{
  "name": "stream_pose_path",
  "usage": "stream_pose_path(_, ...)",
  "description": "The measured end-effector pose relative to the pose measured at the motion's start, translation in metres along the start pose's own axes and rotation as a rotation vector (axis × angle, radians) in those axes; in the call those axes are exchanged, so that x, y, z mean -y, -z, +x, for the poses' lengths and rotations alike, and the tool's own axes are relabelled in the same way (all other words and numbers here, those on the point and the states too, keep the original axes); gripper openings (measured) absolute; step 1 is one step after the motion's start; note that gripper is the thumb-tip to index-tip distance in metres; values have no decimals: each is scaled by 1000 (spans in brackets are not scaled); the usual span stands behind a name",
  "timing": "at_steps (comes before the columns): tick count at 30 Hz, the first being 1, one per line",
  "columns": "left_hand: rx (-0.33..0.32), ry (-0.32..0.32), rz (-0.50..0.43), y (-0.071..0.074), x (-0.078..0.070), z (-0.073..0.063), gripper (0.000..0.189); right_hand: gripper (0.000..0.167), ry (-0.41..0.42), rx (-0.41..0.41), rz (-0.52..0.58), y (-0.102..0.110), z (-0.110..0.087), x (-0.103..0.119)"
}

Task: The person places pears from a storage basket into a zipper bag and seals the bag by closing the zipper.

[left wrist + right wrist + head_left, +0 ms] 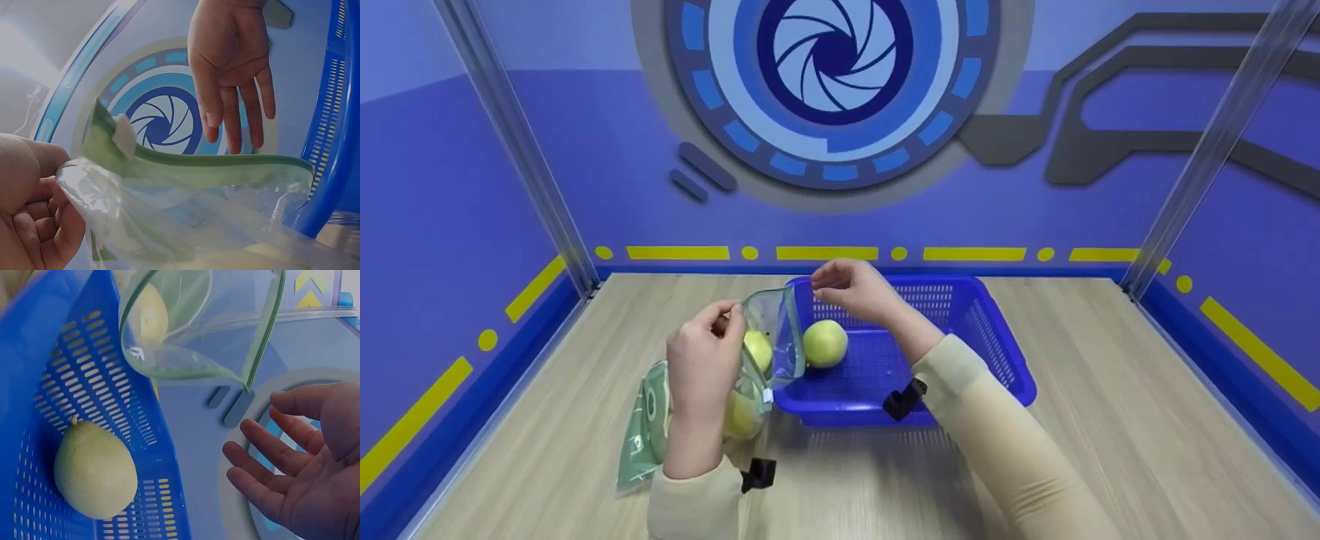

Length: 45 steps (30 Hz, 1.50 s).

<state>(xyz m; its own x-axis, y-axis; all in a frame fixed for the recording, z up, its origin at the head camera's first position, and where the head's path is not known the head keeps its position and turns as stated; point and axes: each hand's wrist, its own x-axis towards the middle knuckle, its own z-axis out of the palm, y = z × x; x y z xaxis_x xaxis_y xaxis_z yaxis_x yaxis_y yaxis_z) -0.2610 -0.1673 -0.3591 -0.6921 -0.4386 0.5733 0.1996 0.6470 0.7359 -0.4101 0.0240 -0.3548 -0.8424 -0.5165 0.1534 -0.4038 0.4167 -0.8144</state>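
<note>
My left hand [701, 367] pinches the rim of a clear and green zip bag [643, 431], whose mouth gapes toward the basket. Yellow-green pears [744, 412] show through the bag's side, partly hidden by the hand. A white slider [125, 136] sits on the green zip strip in the left wrist view. Beside the bag's mouth, one pale green pear [95, 469] with a short stem lies in the blue plastic basket [1001, 341]. Over the basket's back left part hovers my right hand [864, 292], fingers spread loosely and holding nothing, apart from the bag.
The basket stands on a wood-grain table [1080, 420], right of the bag. A blue back wall [600, 172] with a round printed design closes off the far side. Side walls with transparent corner posts [1200, 150] flank the table.
</note>
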Motion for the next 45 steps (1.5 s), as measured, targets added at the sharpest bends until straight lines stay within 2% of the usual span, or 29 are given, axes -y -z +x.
stream_pose_path(8, 8, 7, -8, 0, -1, 0, 16, 29, -70, 83, -157, 3, 18, -12)
stream_pose_path(15, 4, 8, -10, 2, 0, 0, 16, 39, -80, 180, -255, 0, 33, -24)
stream_pose_path(23, 6, 15, -17, 2, 0, 0, 16, 48, -88, 306, -359, -13, 38, -33)
stream_pose_path(34, 5, 22, -14, 3, 0, 1, 16, 54, -138, 427, -519, -22, 43, -29)
stream_pose_path(41, -4, 24, -5, 3, 0, 1, 16, 65, -264, 469, -518, -28, 42, -28)
stream_pose_path(45, 1, 29, -2, 3, 1, 2, 16, 68, -306, 477, -549, -33, 40, -30)
